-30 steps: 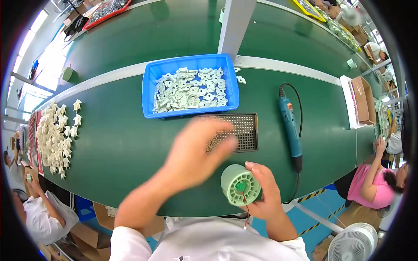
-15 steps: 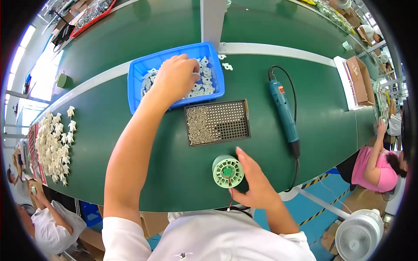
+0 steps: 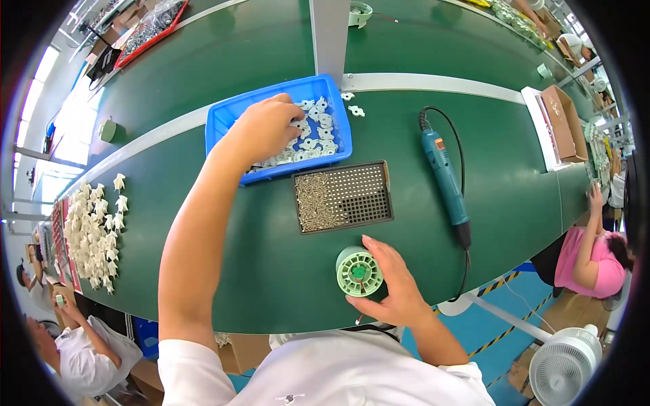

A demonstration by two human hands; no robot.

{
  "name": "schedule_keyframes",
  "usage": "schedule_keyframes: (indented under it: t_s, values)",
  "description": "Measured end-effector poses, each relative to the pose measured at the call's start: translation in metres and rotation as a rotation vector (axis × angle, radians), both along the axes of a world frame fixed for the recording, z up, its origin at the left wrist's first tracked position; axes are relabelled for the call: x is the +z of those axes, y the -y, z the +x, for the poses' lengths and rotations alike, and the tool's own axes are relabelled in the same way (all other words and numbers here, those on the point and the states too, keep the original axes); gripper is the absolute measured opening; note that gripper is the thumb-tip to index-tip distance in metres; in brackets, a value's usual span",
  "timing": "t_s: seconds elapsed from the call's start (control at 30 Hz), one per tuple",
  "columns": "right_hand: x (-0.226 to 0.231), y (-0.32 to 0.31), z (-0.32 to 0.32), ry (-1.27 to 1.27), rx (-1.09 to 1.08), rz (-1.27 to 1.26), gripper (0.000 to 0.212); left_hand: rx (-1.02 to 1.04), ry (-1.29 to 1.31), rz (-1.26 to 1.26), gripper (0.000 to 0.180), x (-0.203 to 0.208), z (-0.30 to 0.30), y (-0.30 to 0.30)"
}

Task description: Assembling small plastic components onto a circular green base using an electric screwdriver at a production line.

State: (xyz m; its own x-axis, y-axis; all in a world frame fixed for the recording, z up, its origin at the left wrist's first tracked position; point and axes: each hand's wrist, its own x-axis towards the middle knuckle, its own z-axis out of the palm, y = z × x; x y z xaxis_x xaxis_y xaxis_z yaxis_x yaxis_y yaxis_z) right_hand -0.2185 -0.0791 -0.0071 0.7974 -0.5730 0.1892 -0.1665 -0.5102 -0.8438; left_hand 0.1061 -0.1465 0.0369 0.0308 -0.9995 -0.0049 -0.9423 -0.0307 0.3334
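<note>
My left hand (image 3: 266, 128) reaches into the blue plastic bin (image 3: 227, 111), its fingers bent down among small light-grey plastic parts (image 3: 309, 143) with a lobe at each side. Whether a part is pinched in those fingertips I cannot make out. Near the table's front edge, my right hand (image 3: 395, 287) grips a pale green cylindrical housing (image 3: 359, 272) between thumb and fingers. The housing's spoked round end faces up, with a darker green piece at its centre and a thin red-and-black wire running out toward me.
A black perforated tray (image 3: 365, 196) of screws lies mid-table. To its right is a teal electric screwdriver (image 3: 445, 177) with a cord. Cream-coloured parts (image 3: 91, 237) are heaped at left. A metal post (image 3: 330, 40) rises behind the bin; an open carton (image 3: 563, 125) stands far right.
The view has shifted slightly. My left hand has moved a little toward the bin's left side, showing more parts. The housing is tipped slightly differently in my right hand.
</note>
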Motion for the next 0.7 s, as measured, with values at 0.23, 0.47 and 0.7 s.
schedule_keyframes:
  t_s: [0.23, 0.47, 0.7]
  values:
    - [0.003, -0.002, 0.006, 0.001, -0.028, 0.008, 0.087, -0.028, 0.08, -0.032, 0.021, 0.001, 0.006, -0.003]
    - [0.007, 0.001, 0.005, -0.009, -0.117, 0.069, 0.085, -0.193, -0.351, -0.183, 0.019, 0.048, -0.071, -0.059]
    - [0.006, 0.004, 0.012, 0.017, -0.077, -0.015, 0.076, -0.32, -0.148, -0.012, 0.023, 0.026, -0.125, -0.114]
